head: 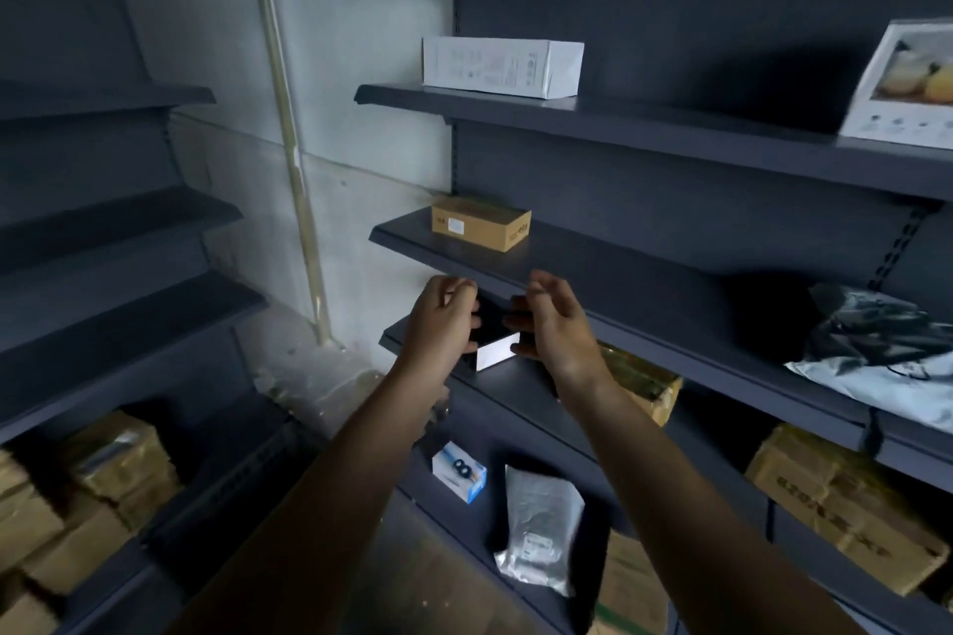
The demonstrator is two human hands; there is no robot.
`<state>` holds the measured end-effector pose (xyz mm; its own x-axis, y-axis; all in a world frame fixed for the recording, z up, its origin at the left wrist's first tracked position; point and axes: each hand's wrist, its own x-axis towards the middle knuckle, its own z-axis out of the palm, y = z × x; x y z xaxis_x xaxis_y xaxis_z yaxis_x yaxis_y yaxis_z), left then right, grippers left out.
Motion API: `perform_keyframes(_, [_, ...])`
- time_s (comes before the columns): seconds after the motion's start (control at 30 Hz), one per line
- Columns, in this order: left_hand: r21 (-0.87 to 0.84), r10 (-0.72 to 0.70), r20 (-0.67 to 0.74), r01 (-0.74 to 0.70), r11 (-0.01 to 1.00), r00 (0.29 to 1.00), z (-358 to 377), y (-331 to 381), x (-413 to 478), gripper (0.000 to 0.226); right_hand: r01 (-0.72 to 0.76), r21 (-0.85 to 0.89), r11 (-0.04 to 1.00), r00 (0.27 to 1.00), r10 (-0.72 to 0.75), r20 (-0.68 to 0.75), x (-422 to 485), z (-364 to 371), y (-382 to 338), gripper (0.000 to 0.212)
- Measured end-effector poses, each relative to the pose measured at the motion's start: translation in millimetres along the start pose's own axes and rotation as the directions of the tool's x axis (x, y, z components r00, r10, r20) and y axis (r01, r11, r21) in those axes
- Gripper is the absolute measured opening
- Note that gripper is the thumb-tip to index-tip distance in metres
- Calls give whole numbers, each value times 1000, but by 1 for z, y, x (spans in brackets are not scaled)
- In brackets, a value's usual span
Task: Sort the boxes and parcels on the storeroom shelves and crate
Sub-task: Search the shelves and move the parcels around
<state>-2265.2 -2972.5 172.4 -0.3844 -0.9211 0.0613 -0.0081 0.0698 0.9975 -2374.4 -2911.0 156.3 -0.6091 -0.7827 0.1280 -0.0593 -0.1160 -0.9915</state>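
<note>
So, the big dark shelves (670, 129) come first, and the brown box (479, 224) sitting on the middle one is our marker. Far to the right of the brown box, and a bit lower, a crinkly grey bag (876, 351) flops over the shelf edge. Up above the brown box, one shelf higher, lies a long white box (500, 67).

Just below the brown box, in front of the shelf edge, are the two hands. The left hand (441, 325) has its fingers bent round the left side of a little dark box (492, 340) with a white face. The right hand (559, 325) touches the other side with its thumb part, its fingers half bent and lifted. I cannot tell if it really grips. So the little dark box is between the hands, right under the brown box. I cannot tell if its bottom rests on the lower shelf.

I think the job now is to give this little box its place. To do it well, keep it flat with both hands. Lift it clear of the shelf lip and set it beside the brown box, not on top. Let go only when it sits steady. Go slow, as it is small and could slip.
</note>
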Motion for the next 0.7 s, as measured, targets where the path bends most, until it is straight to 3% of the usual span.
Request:
perform_keyframes(0.4, [140,-9,0,8,990,1000,-20,-23,214,15,-46,20,999,992,48,-121,218,54,45,26])
perform_keyframes(0.7, [226,11,64,-26,974,998,-22,-42,347,14,-127,-224,966,958,61,-281,298,63,85,35])
